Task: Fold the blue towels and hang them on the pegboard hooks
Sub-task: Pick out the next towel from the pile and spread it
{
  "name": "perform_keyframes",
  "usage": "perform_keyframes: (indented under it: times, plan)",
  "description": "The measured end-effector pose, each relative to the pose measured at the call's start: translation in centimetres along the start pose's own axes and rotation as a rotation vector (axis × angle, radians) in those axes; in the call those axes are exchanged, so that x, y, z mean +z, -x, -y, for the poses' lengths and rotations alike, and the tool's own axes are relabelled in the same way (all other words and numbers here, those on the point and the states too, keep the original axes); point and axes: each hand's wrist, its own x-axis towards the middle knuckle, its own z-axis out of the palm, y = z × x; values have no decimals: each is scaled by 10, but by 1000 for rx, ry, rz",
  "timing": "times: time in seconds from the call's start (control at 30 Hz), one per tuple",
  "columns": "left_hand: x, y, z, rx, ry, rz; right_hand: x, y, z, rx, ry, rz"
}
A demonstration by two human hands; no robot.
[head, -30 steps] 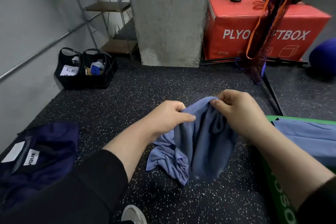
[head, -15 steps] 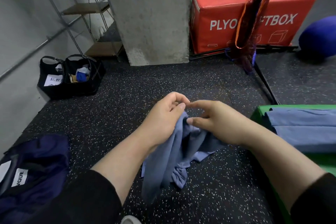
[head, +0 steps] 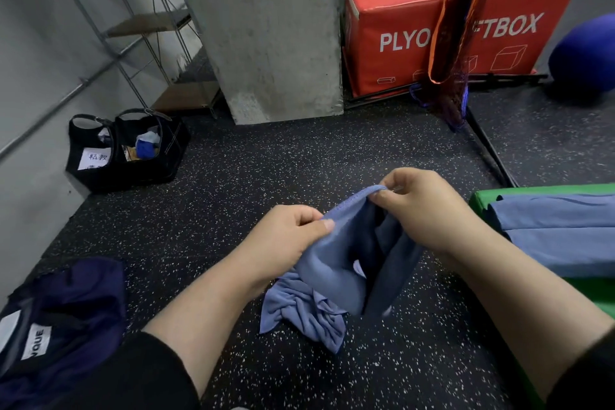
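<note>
A crumpled blue towel (head: 332, 273) hangs between my hands above the speckled black floor, its lower end bunched on the floor. My left hand (head: 286, 240) pinches the towel's hem at its left side. My right hand (head: 422, 210) pinches the same hem a little farther away and higher. Two more blue towels (head: 559, 233) lie flat on a green box (head: 482, 200) at the right edge. No pegboard is in view.
A concrete pillar (head: 266, 27) stands ahead, with a red plyo box (head: 399, 27) and hanging orange netting (head: 456, 27) to its right. A black bag (head: 126, 150) sits by the left wall under a wire shelf (head: 149, 23). Dark navy fabric (head: 66, 309) lies at lower left.
My hands, close together half a second ago, have moved apart along the towel's hem. The right hand has risen, stretching the edge between them.
</note>
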Motion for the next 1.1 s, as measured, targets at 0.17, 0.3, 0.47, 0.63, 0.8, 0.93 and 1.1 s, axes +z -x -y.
perform_keyframes:
  times: [0.17, 0.3, 0.47, 0.63, 0.8, 0.93, 1.1]
  plan:
    - [2, -7, 3, 146, -132, -81, -2, 5, 4, -109, 94, 192]
    - [12, -9, -3, 219, -144, -82, 6, 10, 11, -211, 62, 402]
    - [10, -13, -5, 180, -107, -134, 8, 4, 6, -180, 95, 300]
    - [-5, -12, 11, 95, -252, -12, -1, -2, -3, -72, 103, 73]
    - [-2, -7, 4, 149, -225, -1, 9, 9, 4, -204, 90, 428]
    - [3, -6, -5, 210, -196, 10, 17, 8, 3, -209, 193, 382]
    - [-17, -8, 3, 100, -332, -25, 8, -2, -4, -77, 152, 152]
